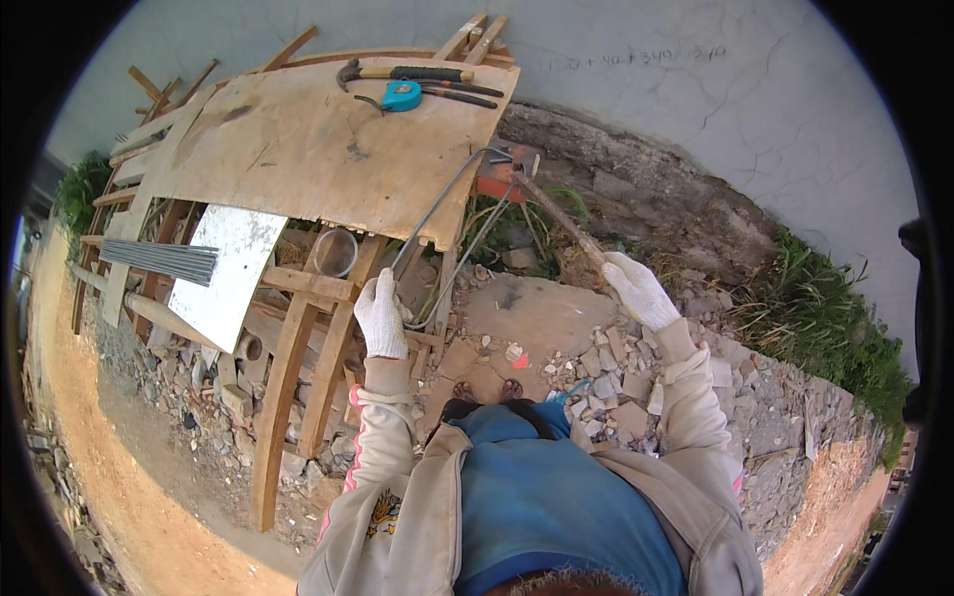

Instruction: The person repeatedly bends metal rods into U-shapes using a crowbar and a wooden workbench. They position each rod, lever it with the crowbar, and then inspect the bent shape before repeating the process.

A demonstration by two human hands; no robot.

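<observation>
My left hand [382,318], in a white knit glove, is closed on a thin grey steel rod [437,204] bent into a long narrow loop. The rod's far end lies at a reddish metal block [499,185] by the right edge of the wooden bench. My gloved right hand [638,290] is wrapped round the near end of a rusty metal bar [559,216]. That bar slants up and left to the block, where its tip meets or lies close to the rod; the exact contact is too small to tell.
On the plywood bench top [298,129] lie a hammer [412,73], a teal tape measure [401,96] and dark-handled pliers [457,93]. Cut steel rods [159,260] rest beside a white sheet [227,268] at left. Rubble [621,387] surrounds my feet; a grey wall [775,109] stands beyond.
</observation>
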